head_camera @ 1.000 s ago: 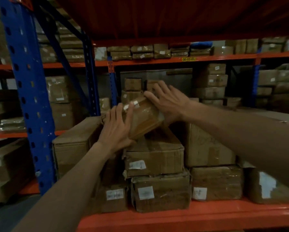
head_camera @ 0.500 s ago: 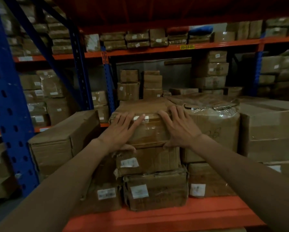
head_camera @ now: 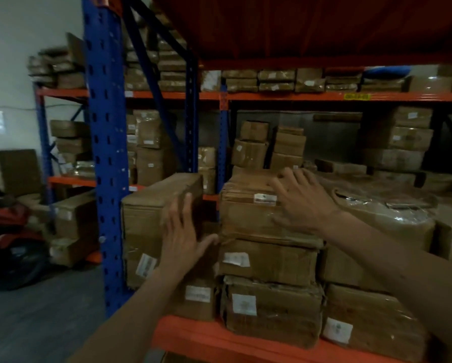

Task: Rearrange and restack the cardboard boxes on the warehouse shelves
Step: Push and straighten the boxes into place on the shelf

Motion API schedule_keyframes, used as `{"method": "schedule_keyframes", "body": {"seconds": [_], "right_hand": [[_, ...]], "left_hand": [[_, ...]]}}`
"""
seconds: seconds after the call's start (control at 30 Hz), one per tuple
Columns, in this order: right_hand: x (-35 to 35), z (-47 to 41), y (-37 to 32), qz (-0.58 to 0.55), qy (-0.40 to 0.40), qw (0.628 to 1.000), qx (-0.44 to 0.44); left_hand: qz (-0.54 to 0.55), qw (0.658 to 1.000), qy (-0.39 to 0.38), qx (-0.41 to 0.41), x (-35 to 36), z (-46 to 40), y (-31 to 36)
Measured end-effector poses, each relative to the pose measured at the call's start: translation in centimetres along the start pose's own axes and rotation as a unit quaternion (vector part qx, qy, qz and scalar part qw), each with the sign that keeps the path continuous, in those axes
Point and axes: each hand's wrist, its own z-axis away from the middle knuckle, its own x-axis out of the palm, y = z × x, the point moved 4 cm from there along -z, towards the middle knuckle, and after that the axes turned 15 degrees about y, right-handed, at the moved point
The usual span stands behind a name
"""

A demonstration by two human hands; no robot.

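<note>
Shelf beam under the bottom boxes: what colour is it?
Orange; the shelf beam shows clearly in the head view, against the blue upright.

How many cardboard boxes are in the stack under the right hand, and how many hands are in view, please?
Boxes in that stack: 3 (top box, middle box, bottom box)
Hands: 2 (left hand, right hand)
Total: 5

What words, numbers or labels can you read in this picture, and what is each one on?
None is legible.
Yellow tag on the orange shelf beam: dark characters, too blurred.
White label on the top box of the middle stack: unreadable.
White labels on the other boxes: too blurred.
</note>
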Motion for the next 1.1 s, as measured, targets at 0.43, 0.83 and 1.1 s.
{"method": "schedule_keyframes", "body": {"seconds": [0.43,0.83,1.1], "right_hand": [[1.6,-13.4,-24.2,-0.062,-0.043,0.974,-0.215],[3.0,-15.2,-23.8,0.068,-0.162,0.957,-0.231],[8.1,-6.2,-18.4,-0.064,-0.108,0.992,-0.029]], "left_hand": [[-0.075,0.957,-0.073,-0.271,-1.7,4.0,-12.0],[-0.047,0.981,-0.181,-0.061,0.8,2.9,-12.0],[-0.069,0.955,-0.197,0.211,2.4,2.1,-10.5]]}}
